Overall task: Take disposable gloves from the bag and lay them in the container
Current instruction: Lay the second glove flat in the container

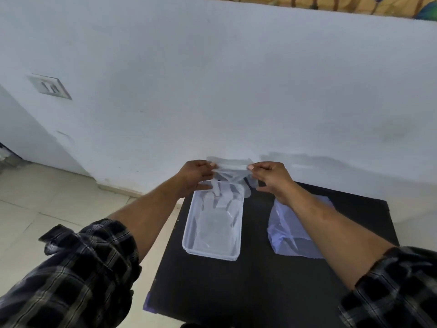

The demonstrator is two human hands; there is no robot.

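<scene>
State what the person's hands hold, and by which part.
Both the left hand and right hand pinch one clear disposable glove by its upper edge, above the container.

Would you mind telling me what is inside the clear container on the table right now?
The clear container holds flat transparent gloves; how many cannot be counted, since they overlap. Both hands, left hand and right hand, hold another glove above its far end.

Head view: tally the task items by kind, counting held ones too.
Clear plastic container on the black table: 1
Plastic bag lying right of it: 1
Clear glove stretched between left hand and right hand, above the container's far end: 1
Gloves already in the container: cannot count, too transparent
Total: 3
</scene>
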